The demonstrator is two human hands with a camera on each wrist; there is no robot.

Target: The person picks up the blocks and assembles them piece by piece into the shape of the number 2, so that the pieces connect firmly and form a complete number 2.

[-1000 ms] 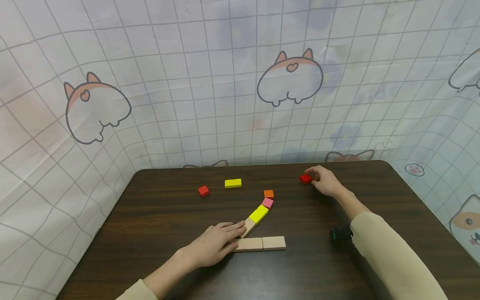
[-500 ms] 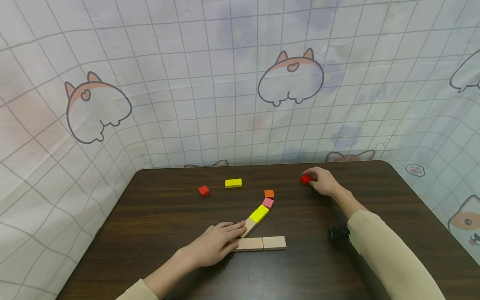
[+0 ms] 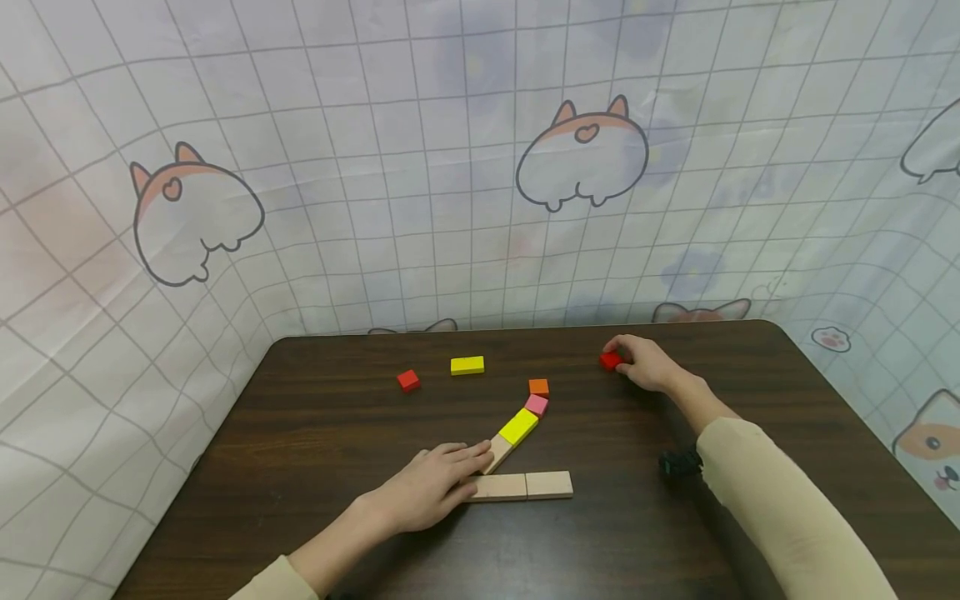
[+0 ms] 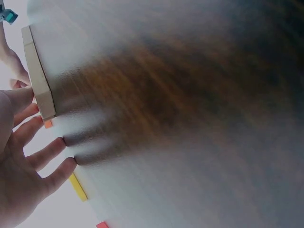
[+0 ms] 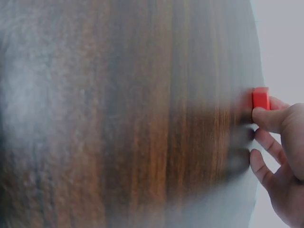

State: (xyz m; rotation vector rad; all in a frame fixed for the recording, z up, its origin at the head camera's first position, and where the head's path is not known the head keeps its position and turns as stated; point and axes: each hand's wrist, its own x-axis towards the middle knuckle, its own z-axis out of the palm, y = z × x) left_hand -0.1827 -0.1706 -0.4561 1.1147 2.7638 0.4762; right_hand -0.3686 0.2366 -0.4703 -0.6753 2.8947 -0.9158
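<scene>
My right hand [image 3: 651,364] pinches a small red block [image 3: 611,360] between thumb and index finger near the table's far edge. The right wrist view shows the same red block [image 5: 261,98] low at the tabletop, the other fingers spread below it. My left hand [image 3: 431,487] lies with extended fingers at the left end of two plain wooden blocks [image 3: 549,485] set end to end. Its fingertips also reach another plain block [image 3: 497,454], from which a slanting row runs through a yellow block [image 3: 518,427], a pink block [image 3: 536,405] and an orange block [image 3: 538,387].
A separate yellow block [image 3: 467,366] and another red block [image 3: 408,381] lie at the back left. The dark wooden table [image 3: 337,433] meets a patterned cloth backdrop [image 3: 465,208] behind. A dark device [image 3: 679,463] sits at the right wrist.
My right index finger and thumb have closed in on the red block, which stays in nearly the same place. The left hand and the other blocks have not moved.
</scene>
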